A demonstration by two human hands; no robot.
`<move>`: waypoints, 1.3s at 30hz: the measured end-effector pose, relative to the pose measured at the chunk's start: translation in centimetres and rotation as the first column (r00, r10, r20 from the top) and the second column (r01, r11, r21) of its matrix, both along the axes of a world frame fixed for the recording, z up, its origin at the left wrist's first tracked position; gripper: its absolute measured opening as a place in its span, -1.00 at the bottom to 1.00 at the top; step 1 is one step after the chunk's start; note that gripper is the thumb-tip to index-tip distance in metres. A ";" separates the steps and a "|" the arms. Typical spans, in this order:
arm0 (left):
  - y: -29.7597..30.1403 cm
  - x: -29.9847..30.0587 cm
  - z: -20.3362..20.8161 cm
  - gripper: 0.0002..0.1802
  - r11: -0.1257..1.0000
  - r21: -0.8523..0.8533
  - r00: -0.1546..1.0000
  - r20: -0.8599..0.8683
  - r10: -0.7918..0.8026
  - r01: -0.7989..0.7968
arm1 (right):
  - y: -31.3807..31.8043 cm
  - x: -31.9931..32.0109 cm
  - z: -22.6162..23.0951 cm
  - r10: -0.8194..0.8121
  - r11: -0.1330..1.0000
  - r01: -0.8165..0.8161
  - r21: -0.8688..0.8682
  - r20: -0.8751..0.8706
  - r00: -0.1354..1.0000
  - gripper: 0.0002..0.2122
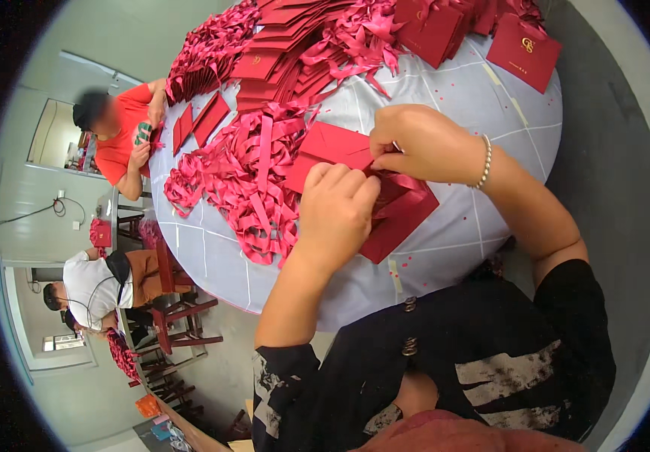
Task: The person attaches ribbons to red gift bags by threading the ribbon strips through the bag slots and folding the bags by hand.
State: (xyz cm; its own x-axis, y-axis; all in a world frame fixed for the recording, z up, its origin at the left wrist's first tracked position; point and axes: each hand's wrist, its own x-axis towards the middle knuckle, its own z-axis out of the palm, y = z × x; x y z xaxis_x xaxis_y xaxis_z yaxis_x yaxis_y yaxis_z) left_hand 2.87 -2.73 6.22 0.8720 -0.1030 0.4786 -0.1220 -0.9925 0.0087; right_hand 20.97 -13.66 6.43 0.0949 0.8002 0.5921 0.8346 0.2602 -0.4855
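A red paper gift bag [330,145] lies on the table in front of me, partly covered by my hands. Its lower panel [394,235] sticks out toward me, with a glossy red ribbon [402,197] across it. My left hand [338,212] is closed on the bag near its middle, fingers curled over. My right hand [432,147] pinches thumb and fingers together close beside the left fingertips; what lies between them is hidden. A heap of loose red ribbons [246,169] touches the bag's left side.
Stacked red bags [283,49] with ribbons fill the round table's far side. One bag [524,51] lies far right. White cloth [483,203] covers the table. At the left edge a person in red [125,135] handles something; a person in white [95,282] works behind, near wooden stools [182,320].
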 end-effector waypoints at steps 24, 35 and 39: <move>-0.3 0.0 -0.3 -0.86 0.998 0.062 0.997 0.079 0.006 -0.011 | 3.0 -1.2 2.9 0.254 0.815 -0.062 -0.576 0.258 0.932 -0.82; -2.6 -2.1 -0.3 -0.79 0.999 -0.022 0.994 0.104 -0.029 0.031 | 4.1 0.0 -1.8 -0.117 0.636 -0.527 -0.564 -0.745 0.657 -0.95; -2.7 -1.7 -0.9 -0.79 0.998 -0.052 0.994 0.105 -0.036 0.042 | 5.4 0.7 -2.4 -0.222 0.663 -0.652 -0.367 -0.929 0.297 -0.95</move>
State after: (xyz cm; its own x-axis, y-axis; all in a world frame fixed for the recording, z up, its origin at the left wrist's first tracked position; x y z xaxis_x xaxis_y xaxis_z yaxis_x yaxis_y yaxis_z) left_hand 1.16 -5.39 5.29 0.8131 -0.1073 0.5721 -0.1637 -0.9854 0.0478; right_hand 21.65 -8.23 4.02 -0.0807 0.9330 -0.3508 -0.2609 -0.3594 -0.8960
